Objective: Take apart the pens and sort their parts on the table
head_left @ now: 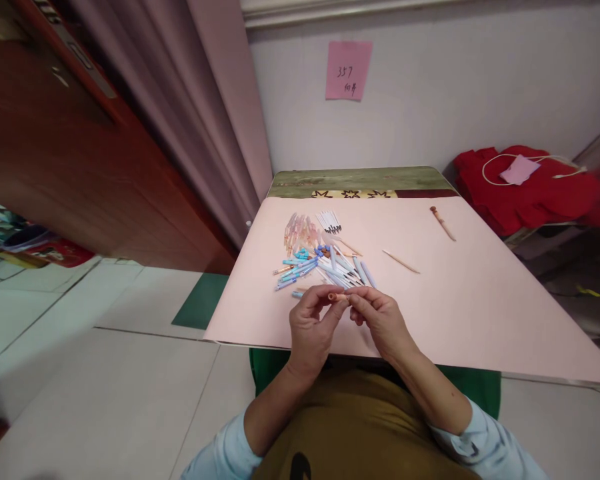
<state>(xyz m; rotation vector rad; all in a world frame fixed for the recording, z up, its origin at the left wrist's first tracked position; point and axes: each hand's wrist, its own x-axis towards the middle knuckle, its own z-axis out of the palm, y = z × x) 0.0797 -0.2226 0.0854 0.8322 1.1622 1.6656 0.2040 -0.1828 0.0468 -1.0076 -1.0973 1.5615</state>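
Observation:
My left hand (314, 327) and my right hand (381, 321) meet above the table's near edge. Between their fingertips they pinch a short brown tubular pen part (336, 297), whose round end points left. My right fingers hide its other end. Just beyond the hands lies a loose heap of light-blue pen parts (300, 270), blue and brown caps (323, 251) and white refills (347, 267). Behind it are a bundle of pinkish clear pen barrels (300, 232) and a row of white black-tipped refills (330, 222). To the right rest a thin beige stick-like pen part (401, 261) and a brown-topped pen (443, 223).
Pale pink paper (480, 307) covers the table. Red cloth (520, 193) with a white cable lies beyond its right side. A wooden door (130, 167) and a mauve curtain (200, 87) stand at the left. A pink note (349, 70) hangs on the wall.

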